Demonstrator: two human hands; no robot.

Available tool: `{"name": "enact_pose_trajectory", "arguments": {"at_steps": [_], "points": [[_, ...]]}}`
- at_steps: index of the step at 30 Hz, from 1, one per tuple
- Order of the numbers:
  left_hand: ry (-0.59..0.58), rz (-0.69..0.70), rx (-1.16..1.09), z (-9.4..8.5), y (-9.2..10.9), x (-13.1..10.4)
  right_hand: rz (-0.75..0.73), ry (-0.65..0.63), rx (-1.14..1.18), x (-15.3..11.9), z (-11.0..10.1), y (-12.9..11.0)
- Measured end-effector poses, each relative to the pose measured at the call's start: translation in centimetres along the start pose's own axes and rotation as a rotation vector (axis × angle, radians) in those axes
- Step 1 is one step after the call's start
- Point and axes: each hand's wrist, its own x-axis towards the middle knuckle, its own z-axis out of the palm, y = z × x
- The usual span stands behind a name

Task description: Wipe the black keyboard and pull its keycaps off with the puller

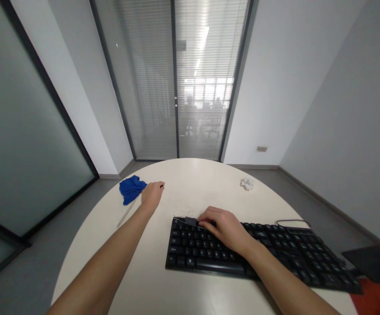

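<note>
My left hand [152, 194] is closed near the table's left side, beside a crumpled blue cloth [131, 189]; a small dark thing shows at its fingertips, too small to name. My right hand [221, 225] is over the upper left part of a black keyboard [222, 264], its fingers closed at the end of a small dark grey block [190, 221]. That block lies along the keyboard's top row, with a thin light strand at its left end. Under the cloth's lower edge a thin pale stick [127, 213] slants across the tabletop.
The round white table [183, 175] carries a crumpled white wad [246, 183] at the back right. A black cable [293, 221] curls behind the keyboard. At the right edge are a dark flat object [373, 261] and something red [376, 297]. Glass panels with blinds stand behind.
</note>
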Motion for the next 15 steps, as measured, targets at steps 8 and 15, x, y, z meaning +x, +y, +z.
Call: {"name": "enact_pose_trajectory", "arguments": {"at_steps": [8,15], "points": [[0.089,-0.080,-0.049,0.5,-0.2,-1.1,0.000,-0.001,0.009,-0.1,-0.1,-0.1],[0.080,-0.052,-0.118,0.7,-0.9,-1.1,0.006,-0.003,0.007,0.0,-0.1,0.0]]}}
